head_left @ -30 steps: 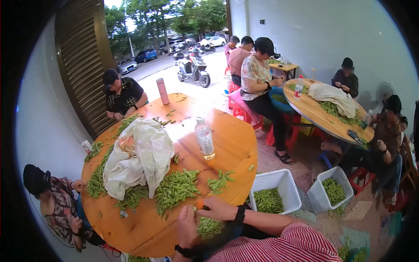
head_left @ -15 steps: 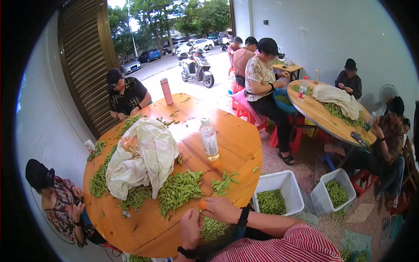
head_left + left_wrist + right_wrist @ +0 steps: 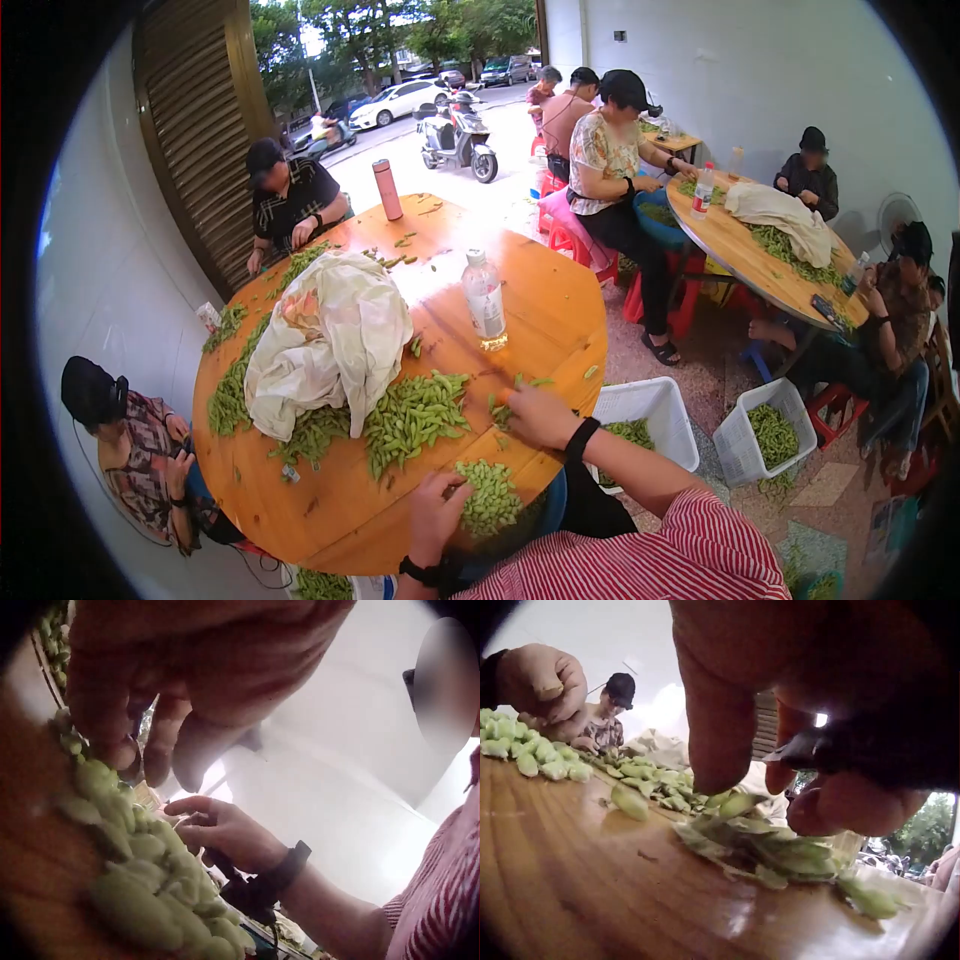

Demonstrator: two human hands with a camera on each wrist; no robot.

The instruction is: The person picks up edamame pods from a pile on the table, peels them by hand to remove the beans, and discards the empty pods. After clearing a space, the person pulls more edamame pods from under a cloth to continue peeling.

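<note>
In the head view my left hand [image 3: 437, 508] lies at the near table edge, beside a heap of pale green shelled beans [image 3: 488, 497]. Its loosely bent fingers point down at the beans [image 3: 142, 862] in the left wrist view. My right hand [image 3: 545, 415] reaches farther right, over a small pile of green bean pods [image 3: 772, 851]. The right wrist view shows its thumb right at the pods and its fingers curled round a dark, pointed tool [image 3: 810, 750], mostly hidden. A bit of orange shows at this hand. One bean [image 3: 630, 802] lies apart on the wood.
A larger heap of pods [image 3: 415, 420] lies beside a white cloth [image 3: 330, 340]. A clear bottle [image 3: 485, 300] and a pink flask [image 3: 387, 190] stand on the table [image 3: 540, 270]. A blue basin [image 3: 556, 505] sits below the edge; white crates [image 3: 680, 430] stand right. Several people sit around.
My hands were together over the beans and have come apart. The right hand has moved right and away to the small pod pile; the left stays by the beans.
</note>
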